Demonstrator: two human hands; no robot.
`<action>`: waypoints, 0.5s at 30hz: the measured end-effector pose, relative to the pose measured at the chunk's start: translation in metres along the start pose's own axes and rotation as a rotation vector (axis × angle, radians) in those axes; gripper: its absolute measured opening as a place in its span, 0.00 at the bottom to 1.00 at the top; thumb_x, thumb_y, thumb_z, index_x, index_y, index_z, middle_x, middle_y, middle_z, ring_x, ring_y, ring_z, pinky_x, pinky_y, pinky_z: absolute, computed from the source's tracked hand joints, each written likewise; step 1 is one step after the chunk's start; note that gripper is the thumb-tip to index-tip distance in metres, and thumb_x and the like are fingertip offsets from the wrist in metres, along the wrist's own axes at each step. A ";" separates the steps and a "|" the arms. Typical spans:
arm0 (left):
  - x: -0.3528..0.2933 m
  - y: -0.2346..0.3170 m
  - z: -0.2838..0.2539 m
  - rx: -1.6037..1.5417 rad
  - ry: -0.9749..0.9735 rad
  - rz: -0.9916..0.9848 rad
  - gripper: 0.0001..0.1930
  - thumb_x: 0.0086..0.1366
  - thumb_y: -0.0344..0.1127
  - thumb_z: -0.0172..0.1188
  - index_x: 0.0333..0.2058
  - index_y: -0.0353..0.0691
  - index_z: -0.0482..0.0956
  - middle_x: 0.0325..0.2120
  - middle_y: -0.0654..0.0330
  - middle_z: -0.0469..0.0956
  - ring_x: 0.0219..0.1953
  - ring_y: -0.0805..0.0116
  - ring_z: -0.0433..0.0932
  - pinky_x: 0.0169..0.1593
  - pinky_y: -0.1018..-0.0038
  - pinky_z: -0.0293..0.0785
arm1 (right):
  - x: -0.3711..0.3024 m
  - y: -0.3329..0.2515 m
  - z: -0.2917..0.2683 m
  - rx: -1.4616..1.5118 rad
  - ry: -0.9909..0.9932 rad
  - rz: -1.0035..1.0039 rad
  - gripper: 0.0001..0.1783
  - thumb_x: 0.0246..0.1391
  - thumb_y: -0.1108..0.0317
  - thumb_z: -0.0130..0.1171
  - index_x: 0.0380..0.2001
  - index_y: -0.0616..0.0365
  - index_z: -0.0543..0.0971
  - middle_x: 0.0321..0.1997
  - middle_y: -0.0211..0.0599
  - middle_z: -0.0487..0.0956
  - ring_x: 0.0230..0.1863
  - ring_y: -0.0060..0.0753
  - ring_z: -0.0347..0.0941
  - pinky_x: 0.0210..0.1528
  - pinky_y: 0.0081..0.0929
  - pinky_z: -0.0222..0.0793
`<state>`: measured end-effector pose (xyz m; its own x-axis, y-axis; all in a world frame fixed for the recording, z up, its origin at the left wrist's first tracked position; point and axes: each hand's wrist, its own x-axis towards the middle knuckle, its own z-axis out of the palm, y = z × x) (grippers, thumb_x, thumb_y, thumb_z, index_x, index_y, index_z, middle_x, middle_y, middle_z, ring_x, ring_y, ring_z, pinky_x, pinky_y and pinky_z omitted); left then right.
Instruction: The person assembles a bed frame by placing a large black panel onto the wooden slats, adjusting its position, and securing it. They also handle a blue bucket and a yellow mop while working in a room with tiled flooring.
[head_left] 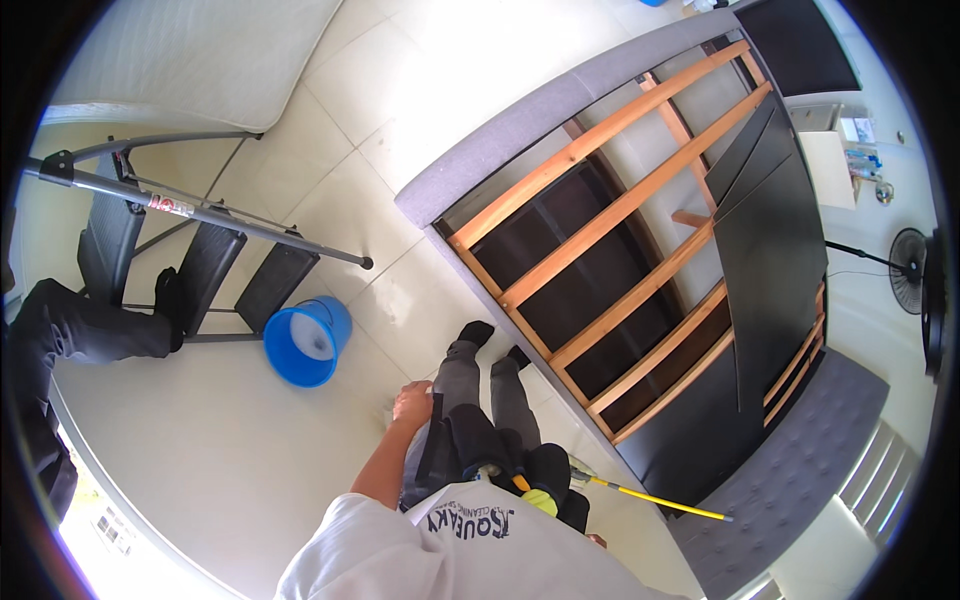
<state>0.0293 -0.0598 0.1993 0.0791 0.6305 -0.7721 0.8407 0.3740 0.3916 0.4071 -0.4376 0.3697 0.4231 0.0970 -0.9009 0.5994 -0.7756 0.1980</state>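
My left hand point(413, 404) hangs beside my left thigh, its fingers curled in. Whatever lies inside them, if anything, is hidden. Only a sliver of my right hand point(597, 540) shows past my shirt at the right hip, fingers out of sight. At my waist is a dark pouch belt point(548, 468) with a yellow-green cloth point(540, 501) tucked at it. Close to my right side, a yellow pole point(660, 497) slants toward the bed. A grey upholstered bed frame point(520, 120) with bare wooden slats point(600, 232) and dark panels point(770, 260) fills the right.
At the left stands a folding stepladder point(205, 262); another person's leg point(100, 330) rests a black-socked foot on it. Beside its foot is a blue bucket point(318, 345) with cloudy liquid. A mattress point(190, 60) leans at the far left. A fan point(908, 262) is at the far right.
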 end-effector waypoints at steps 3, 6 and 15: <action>0.008 -0.006 -0.006 0.017 0.009 -0.034 0.14 0.47 0.32 0.48 0.37 0.44 0.69 0.38 0.56 0.68 0.43 0.57 0.64 0.45 0.66 0.62 | -0.020 -0.073 -0.049 0.232 0.133 -0.066 0.06 0.35 0.68 0.47 0.17 0.52 0.74 0.16 0.33 0.71 0.17 0.29 0.68 0.18 0.25 0.64; 0.002 -0.017 -0.006 0.030 0.046 -0.051 0.14 0.47 0.32 0.48 0.37 0.45 0.69 0.38 0.56 0.68 0.43 0.57 0.64 0.44 0.66 0.62 | -0.026 -0.100 -0.063 0.375 0.058 0.115 0.07 0.37 0.68 0.47 0.19 0.54 0.74 0.14 0.32 0.70 0.13 0.27 0.66 0.13 0.22 0.62; 0.008 -0.021 -0.020 0.125 0.016 0.064 0.14 0.48 0.31 0.47 0.36 0.44 0.69 0.37 0.56 0.68 0.41 0.57 0.65 0.43 0.66 0.63 | -0.040 -0.091 -0.020 0.540 0.111 0.135 0.09 0.38 0.67 0.46 0.21 0.58 0.74 0.12 0.32 0.68 0.11 0.25 0.63 0.11 0.22 0.61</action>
<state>0.0012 -0.0489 0.1946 0.1268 0.6617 -0.7389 0.8946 0.2456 0.3734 0.3495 -0.3585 0.3955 0.5586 0.0170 -0.8293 0.1145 -0.9918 0.0568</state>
